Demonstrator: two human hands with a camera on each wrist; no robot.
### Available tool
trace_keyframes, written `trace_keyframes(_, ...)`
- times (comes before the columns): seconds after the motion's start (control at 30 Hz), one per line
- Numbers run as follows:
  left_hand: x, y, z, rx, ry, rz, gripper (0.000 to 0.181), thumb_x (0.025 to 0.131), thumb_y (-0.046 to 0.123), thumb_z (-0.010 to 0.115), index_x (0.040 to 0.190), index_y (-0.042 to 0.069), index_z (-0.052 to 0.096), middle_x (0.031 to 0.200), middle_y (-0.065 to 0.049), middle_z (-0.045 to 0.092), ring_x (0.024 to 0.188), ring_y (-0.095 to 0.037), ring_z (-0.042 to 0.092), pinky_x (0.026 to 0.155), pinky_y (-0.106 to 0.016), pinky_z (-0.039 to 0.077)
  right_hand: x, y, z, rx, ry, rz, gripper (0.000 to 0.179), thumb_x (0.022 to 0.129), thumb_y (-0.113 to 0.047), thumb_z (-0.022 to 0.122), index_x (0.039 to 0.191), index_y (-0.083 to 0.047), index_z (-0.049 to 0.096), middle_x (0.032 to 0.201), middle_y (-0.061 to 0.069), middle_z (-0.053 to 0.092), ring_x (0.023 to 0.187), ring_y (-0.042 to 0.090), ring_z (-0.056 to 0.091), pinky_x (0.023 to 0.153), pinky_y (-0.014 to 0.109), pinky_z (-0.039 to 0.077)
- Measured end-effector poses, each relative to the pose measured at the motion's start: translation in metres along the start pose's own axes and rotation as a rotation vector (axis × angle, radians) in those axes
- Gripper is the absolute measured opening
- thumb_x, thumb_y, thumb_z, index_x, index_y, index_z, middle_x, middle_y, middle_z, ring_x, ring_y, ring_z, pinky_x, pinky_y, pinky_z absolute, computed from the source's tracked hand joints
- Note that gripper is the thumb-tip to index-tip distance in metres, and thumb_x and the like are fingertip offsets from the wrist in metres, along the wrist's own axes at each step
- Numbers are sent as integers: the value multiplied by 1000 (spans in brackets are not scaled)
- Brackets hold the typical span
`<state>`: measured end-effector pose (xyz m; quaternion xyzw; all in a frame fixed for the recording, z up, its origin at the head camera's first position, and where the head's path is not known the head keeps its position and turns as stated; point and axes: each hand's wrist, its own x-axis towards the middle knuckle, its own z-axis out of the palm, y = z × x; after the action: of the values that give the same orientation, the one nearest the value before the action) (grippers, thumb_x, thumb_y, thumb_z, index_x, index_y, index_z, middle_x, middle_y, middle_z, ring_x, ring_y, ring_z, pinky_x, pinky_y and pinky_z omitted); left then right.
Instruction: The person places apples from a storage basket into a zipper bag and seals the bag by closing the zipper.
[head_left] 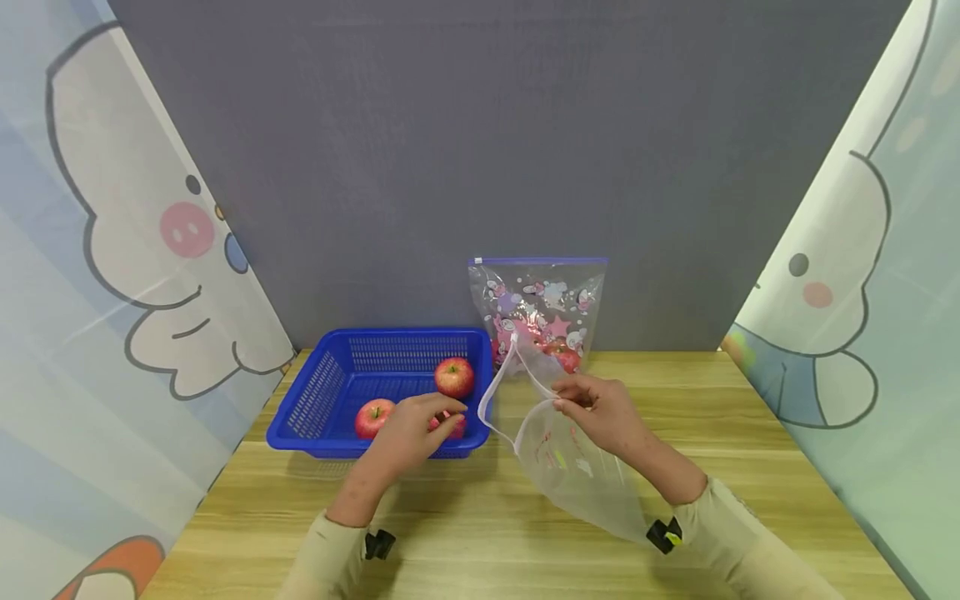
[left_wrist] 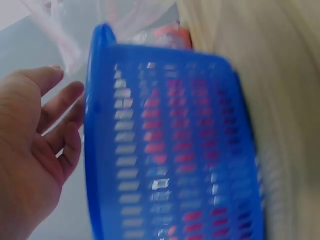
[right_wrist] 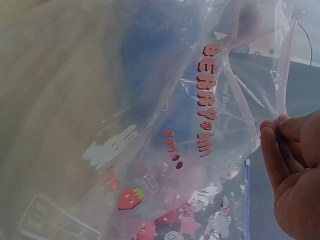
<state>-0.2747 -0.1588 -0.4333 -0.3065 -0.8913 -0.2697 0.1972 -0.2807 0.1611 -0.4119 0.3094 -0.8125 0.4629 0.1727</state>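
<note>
With thumb and fingertips my right hand [head_left: 600, 412] pinches the rim of a clear zip bag [head_left: 562, 467], whose mouth gapes toward the basket. Strawberry pictures and red lettering show on the bag [right_wrist: 165, 115] in the right wrist view. Over the front right of a blue plastic basket [head_left: 307, 446] hovers my left hand [head_left: 408, 429], its fingers loosely bent and holding nothing. Inside the basket, one red apple [head_left: 454, 377] lies at the right and another apple [head_left: 372, 418] near the front. A reddish thing [head_left: 450, 427] shows beneath the left fingers, partly hidden.
A second zip bag [head_left: 536, 300], printed with cartoon figures and a purple slider strip, stands against the grey back wall [head_left: 480, 167] with red apples inside. The wooden table [head_left: 300, 533] carries everything. Cartoon-printed curtains [head_left: 112, 333] flank both sides.
</note>
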Motion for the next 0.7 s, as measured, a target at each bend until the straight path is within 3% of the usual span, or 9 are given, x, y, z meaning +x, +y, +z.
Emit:
trace_keyframes(0.13, 2, -13, -21, 62, -60, -130, 8, 90, 22, 71, 96, 18, 75, 91, 12, 67, 77, -5, 60, 68, -30, 51, 3, -2, -1, -11, -28, 17, 14, 84, 0, 74, 97, -5, 71, 78, 0, 71, 64, 9, 66, 54, 25, 52)
trace_keyframes(0.3, 4, -32, -53, 201, -136, -367, 18, 90, 26, 70, 103, 14, 73, 105, -5, 68, 90, -23, 64, 74, -45, 52, 5, -3, -1, -17, -41, 26, 10, 84, -1, 74, 92, -7, 71, 79, -1, 70, 65, 12, 67, 56, 25, 54)
trace_keyframes(0.43, 10, -45, -73, 212, -230, -525, 30, 90, 28, 69, 113, 8, 68, 105, -9, 67, 80, -23, 61, 74, -48, 50, 6, -2, -1, -29, -44, 26, 11, 83, -1, 75, 89, -9, 70, 78, -3, 70, 64, 9, 65, 57, 25, 54)
trace_keyframes(0.53, 14, -54, -80, 198, -319, -569, 43, 89, 32, 70, 121, 5, 63, 105, -11, 67, 82, -25, 61, 80, -50, 49, 7, -1, 0, -39, -42, 32, 12, 82, -1, 76, 88, -10, 71, 77, -5, 69, 62, 6, 62, 55, 25, 53)
trace_keyframes(0.7, 21, -64, -82, 209, -467, -578, 62, 82, 35, 77, 130, 2, 56, 122, -17, 61, 109, -34, 57, 94, -54, 43, 7, -1, 4, -27, -73, 37, 9, 84, -4, 75, 91, -9, 72, 77, -6, 70, 60, 7, 59, 52, 25, 50)
